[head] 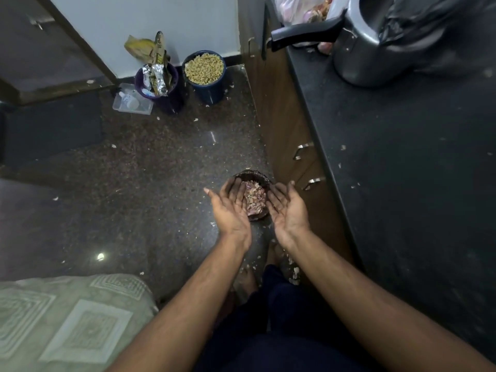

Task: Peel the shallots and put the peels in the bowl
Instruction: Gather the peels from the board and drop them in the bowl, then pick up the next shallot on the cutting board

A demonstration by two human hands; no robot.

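A dark round bowl (261, 177) sits on the floor beside the cabinet, filled with pinkish shallot peels (254, 197). My left hand (232, 208) is palm up over the bowl's left side, fingers apart, holding nothing. My right hand (288, 208) is palm up at the bowl's right side, also with spread fingers and nothing in it. A clear bag with shallots (303, 9) lies at the back of the counter, partly hidden by a pot.
A dark counter (402, 157) with scattered peel bits runs along the right, bearing a metal pot (375, 49) with a black handle. Cabinet drawers (292, 146) stand below it. Two buckets (204, 73) stand by the far wall. A patterned mat (67, 318) lies lower left.
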